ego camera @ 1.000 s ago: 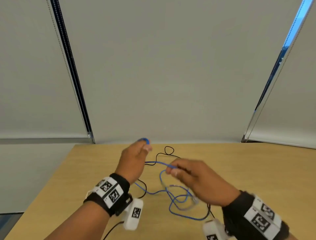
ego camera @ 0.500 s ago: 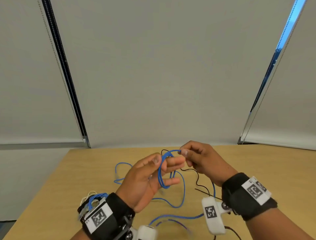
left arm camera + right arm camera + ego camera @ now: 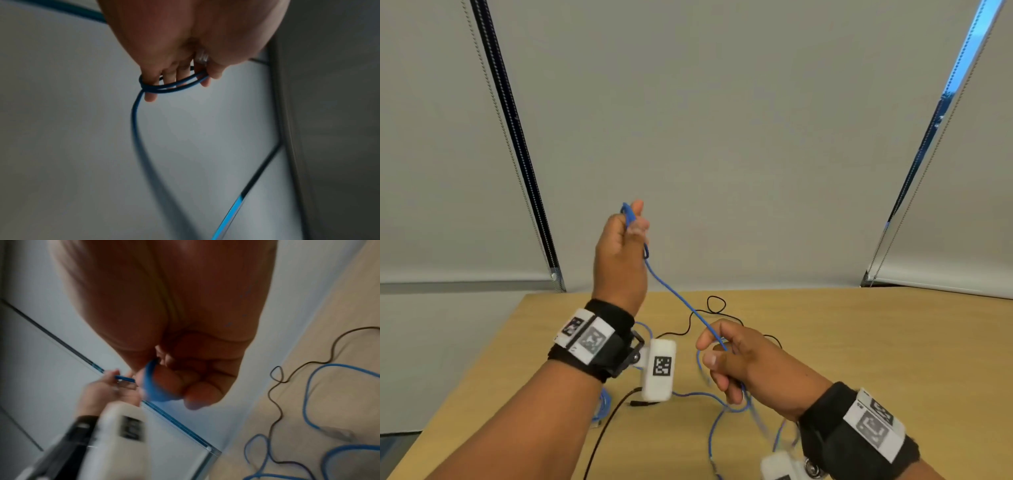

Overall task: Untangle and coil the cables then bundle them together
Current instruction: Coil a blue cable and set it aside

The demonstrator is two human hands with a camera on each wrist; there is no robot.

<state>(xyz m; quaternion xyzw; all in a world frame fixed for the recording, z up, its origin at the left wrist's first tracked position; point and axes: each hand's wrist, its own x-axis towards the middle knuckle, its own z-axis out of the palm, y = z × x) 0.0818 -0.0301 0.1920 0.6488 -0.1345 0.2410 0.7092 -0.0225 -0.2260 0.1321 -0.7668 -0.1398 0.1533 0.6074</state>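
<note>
My left hand [image 3: 625,240] is raised above the table's far edge, its fingers [image 3: 170,78] wrapped by two turns of the blue cable [image 3: 172,85]. From there the blue cable [image 3: 674,294] runs taut down to my right hand [image 3: 729,356], which pinches it low over the wooden table [image 3: 859,359]. In the right wrist view the blue cable [image 3: 152,386] passes between thumb and fingers. The rest of the blue cable [image 3: 717,421] lies in loose loops under my right hand. A thin black cable [image 3: 714,305] lies tangled with it on the table.
A second black cable [image 3: 606,431] trails off the near edge under my left arm, its plug end lying near the left wrist camera. Grey roller blinds [image 3: 705,137] with bead chains hang behind the table. Bare tabletop spreads to the right.
My left hand has risen and turned, carrying the wound blue loops up. My right hand has dropped toward the table and slid along the cable, pulling it taut.
</note>
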